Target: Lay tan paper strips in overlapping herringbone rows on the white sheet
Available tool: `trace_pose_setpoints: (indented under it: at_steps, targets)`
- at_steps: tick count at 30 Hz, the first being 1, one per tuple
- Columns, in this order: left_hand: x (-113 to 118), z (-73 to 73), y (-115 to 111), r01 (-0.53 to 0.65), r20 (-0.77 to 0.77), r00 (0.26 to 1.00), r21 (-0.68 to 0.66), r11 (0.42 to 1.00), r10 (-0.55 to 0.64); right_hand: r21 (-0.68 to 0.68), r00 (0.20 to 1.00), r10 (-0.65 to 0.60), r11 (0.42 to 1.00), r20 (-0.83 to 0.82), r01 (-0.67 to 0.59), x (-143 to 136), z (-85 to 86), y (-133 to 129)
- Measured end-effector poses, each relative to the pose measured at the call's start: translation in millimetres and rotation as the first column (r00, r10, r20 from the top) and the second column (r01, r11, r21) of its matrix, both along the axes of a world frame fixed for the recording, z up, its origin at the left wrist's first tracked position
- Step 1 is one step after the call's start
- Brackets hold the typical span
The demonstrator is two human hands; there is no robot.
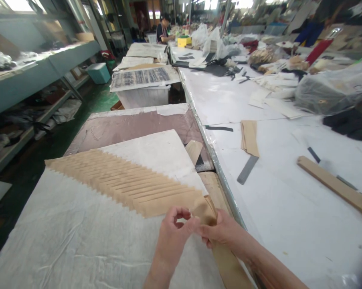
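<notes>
While the right hand (221,230) grasps a bundle of tan strips (205,212) between thumb and curled fingers, the left hand (176,226) brings its thumb and forefinger together at the bundle's left side. In the head view one cannot tell whether those left fingertips pinch a layer or only touch it (the hands overlap just there). The bundle bends upward beyond the right fingers, its layered edges showing, and its long tail drops from beneath them toward the wearer, along the border of the pale sheet (93,233).

Just beyond the left fingers, and running away to their left, lies a fanned row (120,180) of matching strips, each overlapping its neighbour with a narrow edge exposed. The row's nearest end almost meets the bundle. To the right of the right fingers, past the metal edging, the white table (283,224) bears a folded tan piece (249,136), a grey strip (247,169) touching it and, farther right, a long tan strip (334,184).

For good handling, the right fingers would best keep the bundle firm but uncreased, its edges squared, so that the left thumb can feel for one layer at a time. A light rolling touch should part layers better than a hard pinch, and both wrists are best kept clear of the fanned row, whose loose-looking edges could easily be nudged out of their even spacing.
</notes>
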State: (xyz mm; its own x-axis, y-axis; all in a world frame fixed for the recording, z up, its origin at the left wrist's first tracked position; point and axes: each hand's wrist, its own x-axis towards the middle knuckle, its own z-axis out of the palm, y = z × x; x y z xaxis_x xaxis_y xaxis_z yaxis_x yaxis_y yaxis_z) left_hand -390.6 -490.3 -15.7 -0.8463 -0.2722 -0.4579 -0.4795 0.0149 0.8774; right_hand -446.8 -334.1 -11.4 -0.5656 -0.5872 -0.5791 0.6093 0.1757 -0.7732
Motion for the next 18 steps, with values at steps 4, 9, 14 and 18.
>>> trace_pose_setpoints:
  at_steps: [4,9,14,18]
  targets:
    - [-0.9,5.0,16.4,-0.072,-0.014,0.997,0.076,0.995,0.074,-0.043,0.998,-0.012,0.999,-0.055,0.009,9.4,-6.4,-10.5]
    - [4.7,6.9,4.2,-0.046,-0.058,0.997,-0.037,0.998,0.044,-0.067,0.999,-0.034,0.997,-0.039,0.031,10.9,-9.5,-9.2]
    - [22.5,-6.2,-10.7,-0.194,0.029,0.980,-0.036,0.980,0.195,-0.010,0.996,0.078,0.997,-0.040,-0.078,10.0,-17.9,7.2]
    - [40.2,-21.5,-17.0,-0.304,0.094,0.952,0.143,0.942,0.293,0.013,0.992,0.122,0.992,-0.019,-0.122,4.8,-19.8,22.6]
